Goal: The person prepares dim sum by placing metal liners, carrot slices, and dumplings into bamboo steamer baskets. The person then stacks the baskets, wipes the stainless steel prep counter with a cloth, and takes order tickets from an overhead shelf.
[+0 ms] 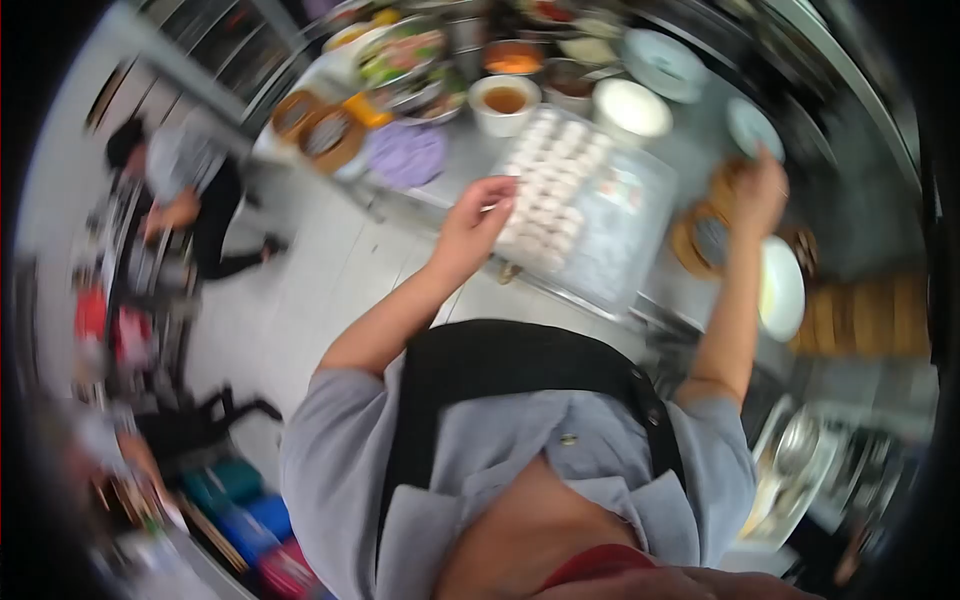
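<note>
My left hand (478, 228) hovers at the left edge of a clear plastic tray (645, 225). Its fingers are loosely curled, with a gap between them and the thumb, and I see nothing in it. Rows of small white dumpling-like pieces (548, 185) fill the tray's left part; its right part shows bare plastic. My right hand (762, 195) is reaching over the right side of the counter, smeared by motion. Its fingertips are close to a pale blue plate (755, 130); contact cannot be made out. Under that forearm sit small bamboo steamers (698, 240).
Bowls of brown sauce (504, 100), orange filling (512, 60) and white contents (632, 108) line the back. A purple cloth (407, 155) lies on the left. At right are a white bowl (781, 290) and bamboo steamers (860, 318). Another person (190, 190) works at far left.
</note>
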